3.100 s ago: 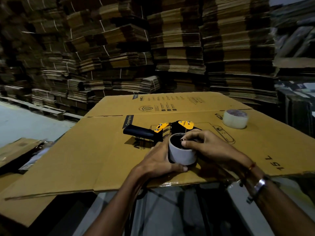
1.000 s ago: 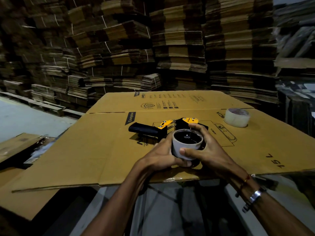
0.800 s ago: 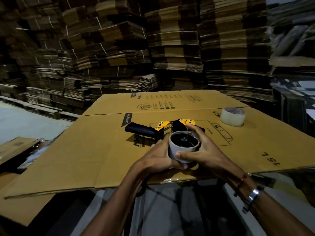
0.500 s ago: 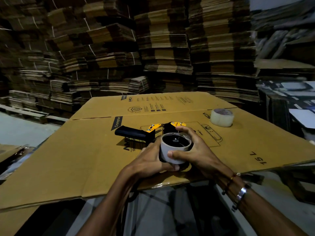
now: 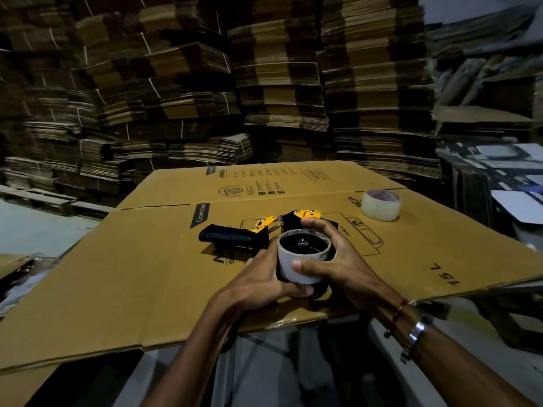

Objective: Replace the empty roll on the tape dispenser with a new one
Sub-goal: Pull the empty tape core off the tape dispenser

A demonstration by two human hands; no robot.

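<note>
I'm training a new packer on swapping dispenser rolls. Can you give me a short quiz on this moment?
1. True or false: the empty core is already clear of the dispenser.
2. Which hands grip the core? A) left hand only B) right hand only C) both
3. Fill in: the new roll stands on the ____, to the far right of the dispenser.

Key
1. False: it sits on the dispenser's hub.
2. C
3. cardboard
</note>
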